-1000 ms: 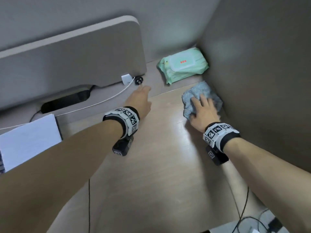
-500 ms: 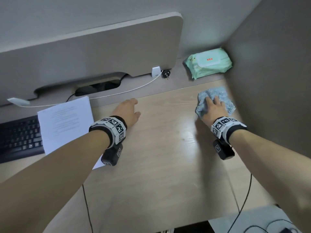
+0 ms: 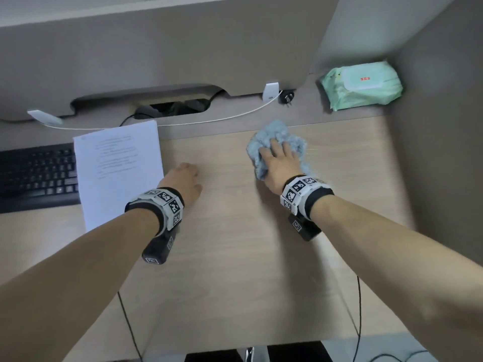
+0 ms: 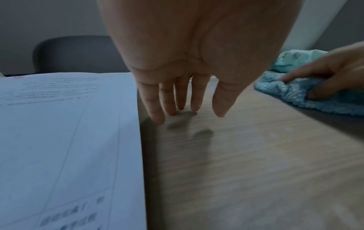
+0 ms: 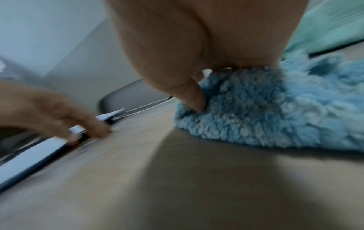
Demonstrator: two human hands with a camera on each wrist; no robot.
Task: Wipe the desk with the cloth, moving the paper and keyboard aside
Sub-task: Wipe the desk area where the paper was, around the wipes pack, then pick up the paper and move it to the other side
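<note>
1. Cloth (image 3: 278, 145): a fluffy blue rag, bunched on the table (image 3: 235, 257) toward its far right part, short of the green wipes pack (image 3: 360, 86) that lies beyond it against the back.
2. It looks soft, light and limp. It will likely crumple or roll under a sideways push, so a flat palm with spread fingers, weight kept over its middle, should drag it best. Pinching one corner would let the rest trail.
3. The right hand (image 3: 279, 165) lies on top of the cloth, fingers pressed down into the pile and the thumb (image 5: 195, 99) dug into its near edge. It presses and lightly grips the cloth.
4. The left hand (image 3: 184, 180) is left of the cloth, well apart from it, fingers (image 4: 167, 99) fairly straight, tips on or just above the table, holding nothing. It sits just right of the paper (image 3: 117, 168).
5. The paper, thin and easily creased or slid, lies left of the cloth, with its left part over the keyboard (image 3: 36, 173). Sliding it flat seems safer than lifting an edge.
6. Compared with a second ago, the cloth and right hand have come away from the right-hand wall and the wipes pack, leftward along the table. The left hand has drawn back from the far edge toward the paper. The head view has swung left, so the keyboard and the whole paper now show.
</note>
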